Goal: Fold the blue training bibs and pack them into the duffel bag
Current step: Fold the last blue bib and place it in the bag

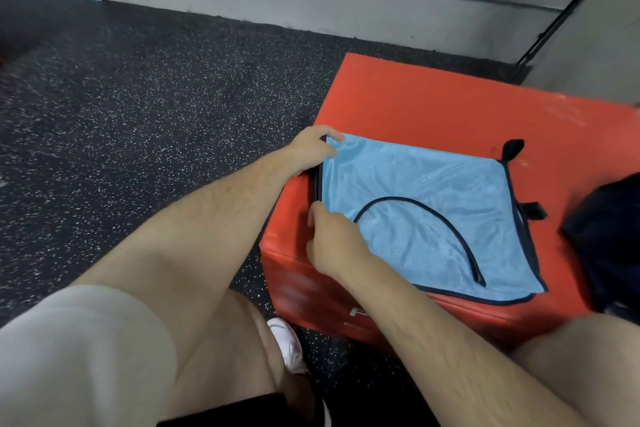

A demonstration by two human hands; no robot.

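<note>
The light-blue mesh training bib (426,204) with dark piping lies flat on top of the red padded box (433,97), apparently already doubled over, its curved neckline seam facing up and two black tabs poking out at the far and right edges. It looks very light, limp and a little slick, so it will probably sag and slide unless it is taken by the bound hem, which is the firmest part. Corners and edges are the sensible places to pinch. The left hand (311,149) is at the far left corner, its fingers (332,139) curled over the hem and nipping the cloth there. The right hand (334,239) sits on the same left edge nearer the body, fingers bent and seemingly pinching the hem, though the hand hides their tips. So the cloth stretches away to the right of both hands, while the dark duffel bag (609,239) waits blurred at the box's right side.
</note>
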